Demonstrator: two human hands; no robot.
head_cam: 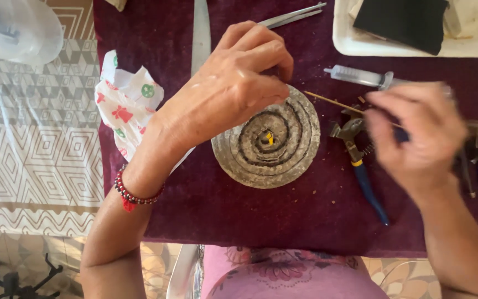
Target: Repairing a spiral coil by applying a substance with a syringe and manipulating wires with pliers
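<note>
Maroon cloth [239,216] covering the table, bearing a round grey coiled disc [266,138] at centre with a small yellow bit in its middle. Left hand [233,83], fingers pinched together, rests on the disc's upper edge; right hand [416,133], blurred, pinches a thin wooden stick [338,103] pointing at the disc. Printed white wrapper [125,102] left, blue-handled pliers [360,166] right, clear syringe [360,76] above

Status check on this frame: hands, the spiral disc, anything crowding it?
Left hand pinching spiral disc rim. Right hand, blurred, holds thin stick. Pliers, syringe close beside disc.
</note>
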